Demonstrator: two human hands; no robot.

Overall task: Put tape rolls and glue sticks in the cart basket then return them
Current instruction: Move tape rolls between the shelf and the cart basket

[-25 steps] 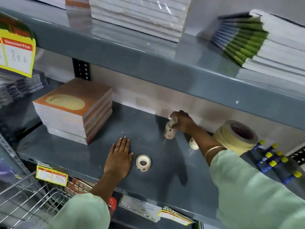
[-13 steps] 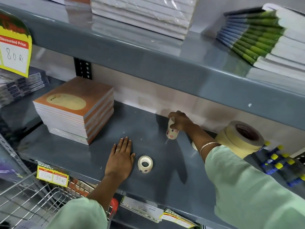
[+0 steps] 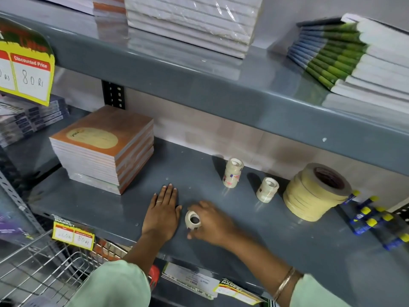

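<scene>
On the grey middle shelf my right hand grips a small clear tape roll, tilted on its edge near the shelf front. My left hand lies flat on the shelf just left of it, fingers spread, holding nothing. A stack of small clear tape rolls stands upright further back. A shorter stack of tape rolls stands to its right. A pile of wide cream masking tape rolls sits beyond that. Blue glue sticks with yellow caps lie at the far right.
A stack of orange notebooks stands at the shelf's left. The upper shelf overhangs, carrying wrapped paper and green-spined books. The wire cart basket is at lower left. Yellow price tags hang on the shelf edge.
My right hand let go of the upright tape stack at the back and came forward, closing on the single small roll beside my left hand. The left hand has stayed put.
</scene>
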